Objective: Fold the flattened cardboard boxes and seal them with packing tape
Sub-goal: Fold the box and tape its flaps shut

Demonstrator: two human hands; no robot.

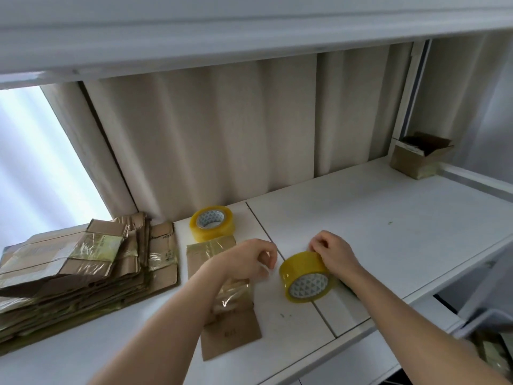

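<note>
A flattened cardboard box point(230, 334) with old clear tape on it lies on the white table point(388, 223) in front of me. My left hand point(247, 262) hovers over its upper part with fingers curled, and I cannot tell whether it pinches a tape end. My right hand point(333, 252) grips the top of a yellow packing tape roll point(304, 276) standing on edge just right of the box. A second tape roll point(212, 223) lies flat behind the box.
A thick stack of flattened, taped cardboard boxes point(75, 268) sits at the left. An assembled open box point(420, 157) stands at the far right corner. A ribbed wall runs behind the table, a shelf hangs overhead, and the table's front edge drops off at the right.
</note>
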